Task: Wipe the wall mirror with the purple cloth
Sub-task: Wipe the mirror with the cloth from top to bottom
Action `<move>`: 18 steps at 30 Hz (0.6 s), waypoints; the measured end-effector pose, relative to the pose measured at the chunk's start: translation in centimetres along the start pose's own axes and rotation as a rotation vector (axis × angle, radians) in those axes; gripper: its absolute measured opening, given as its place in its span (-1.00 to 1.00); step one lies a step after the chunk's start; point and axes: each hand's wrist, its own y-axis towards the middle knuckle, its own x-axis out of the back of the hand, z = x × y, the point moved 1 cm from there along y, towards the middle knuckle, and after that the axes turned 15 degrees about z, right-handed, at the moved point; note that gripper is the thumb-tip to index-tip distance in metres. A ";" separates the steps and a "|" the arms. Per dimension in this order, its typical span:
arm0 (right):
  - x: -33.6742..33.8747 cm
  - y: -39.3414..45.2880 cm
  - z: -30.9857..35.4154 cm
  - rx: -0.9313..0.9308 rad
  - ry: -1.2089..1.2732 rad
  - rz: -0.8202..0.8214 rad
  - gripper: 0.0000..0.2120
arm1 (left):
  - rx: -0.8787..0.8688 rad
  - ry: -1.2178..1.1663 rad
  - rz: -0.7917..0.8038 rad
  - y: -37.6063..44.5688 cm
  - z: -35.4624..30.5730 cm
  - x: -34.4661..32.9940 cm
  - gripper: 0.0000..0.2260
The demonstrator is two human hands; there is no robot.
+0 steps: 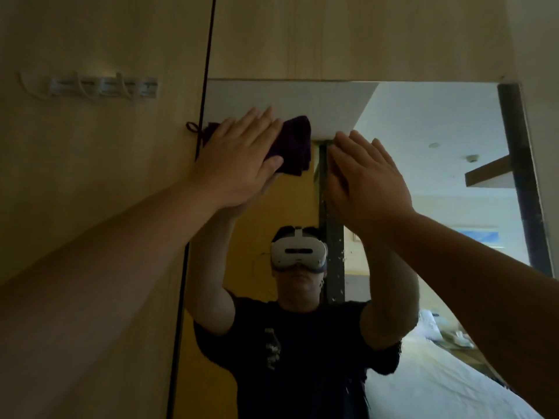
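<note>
The wall mirror [429,164] fills the right half of the head view, set in a dark thin frame. My left hand [239,158] presses the folded dark purple cloth [295,146] flat against the glass near the mirror's upper left corner. The cloth sticks out to the right of my fingers, and a small loop of it shows by the frame edge. My right hand [369,179] lies flat on the glass just right of the cloth, fingers together and pointing up, holding nothing. Both arms reach up from below.
A pale wooden wall panel [90,176] lies left of the mirror, with a row of white hooks [102,86] on it. More wood panelling runs above the mirror. The glass reflects a person in a headset and dark shirt, and a white bed.
</note>
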 end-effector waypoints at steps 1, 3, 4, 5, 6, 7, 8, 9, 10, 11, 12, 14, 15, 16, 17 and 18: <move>0.0 -0.1 0.0 0.004 0.009 -0.009 -0.54 | -0.007 0.005 0.013 -1.5 -0.9 -0.7 -0.41; 0.0 -0.1 0.0 0.016 0.021 -0.022 -0.56 | -0.035 0.043 0.033 -5.3 -3.3 -2.3 -0.39; 0.1 -0.1 -0.1 0.018 0.027 -0.024 -0.56 | -0.069 0.058 0.044 -7.7 -4.9 -3.5 -0.38; 0.1 -0.2 -0.1 0.017 0.032 -0.024 -0.56 | -0.114 0.067 0.052 -10.5 -6.5 -5.0 -0.37; 0.2 -0.2 -0.2 0.017 0.036 -0.026 -0.56 | -0.158 0.073 0.051 -13.4 -8.1 -6.5 -0.37; 0.3 -0.3 -0.2 0.019 0.040 -0.026 -0.56 | -0.192 0.074 0.052 -16.2 -9.5 -7.8 -0.37; 0.3 -0.4 -0.2 0.022 0.044 -0.021 -0.57 | -0.212 0.072 0.054 -18.4 -10.5 -8.9 -0.37; 0.4 -0.6 -0.2 0.027 0.050 -0.015 -0.57 | -0.220 0.069 0.054 -20.0 -11.0 -9.7 -0.38; 0.5 -0.7 -0.2 0.032 0.063 -0.009 -0.58 | -0.218 0.066 0.053 -20.9 -11.3 -10.2 -0.39; 0.7 -0.9 -0.3 0.035 0.078 -0.007 -0.59 | -0.219 0.060 0.055 -21.2 -11.3 -10.3 -0.40; 0.9 -1.2 -0.6 0.037 0.090 -0.012 -0.61 | -0.227 0.050 0.055 -21.1 -11.1 -10.1 -0.42; 1.5 -1.8 -1.9 0.020 0.085 -0.030 -0.64 | -0.273 0.027 0.020 -20.3 -10.7 -9.8 -0.48; 1.9 -2.1 -2.9 -0.010 0.075 -0.032 -0.63 | -0.283 0.012 -0.013 -19.6 -10.5 -9.4 -0.52; 2.3 -2.4 -4.1 -0.051 0.063 -0.026 -0.61 | -0.272 -0.006 -0.050 -18.4 -10.2 -9.0 -0.55; 2.6 -2.6 -5.4 -0.098 0.052 -0.011 -0.59 | -0.240 -0.025 -0.093 -16.8 -9.8 -8.3 -0.58; 2.8 -2.9 -6.6 -0.143 0.041 0.012 -0.58 | -0.192 -0.047 -0.138 -14.6 -9.4 -7.3 -0.59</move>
